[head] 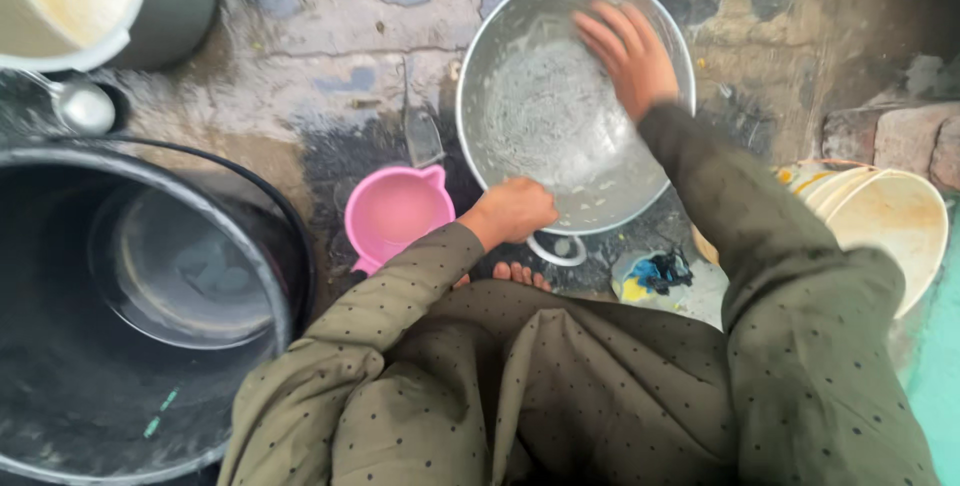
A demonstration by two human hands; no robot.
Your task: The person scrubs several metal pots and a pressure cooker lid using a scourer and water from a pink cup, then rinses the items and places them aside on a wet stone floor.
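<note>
Big round steel basin, dull wet metal with soapy film, sits tilted on the cracked wet concrete floor. Left hand has its fingers curled shut on the basin's near rim; right hand, blurred, lies flat inside with fingers spread wide. Pink plastic jug just beside the basin, dark tub further left, stacked cream buckets at right.

L hand fisted, near body; R hand open, fingers spread, arm extended.
</note>
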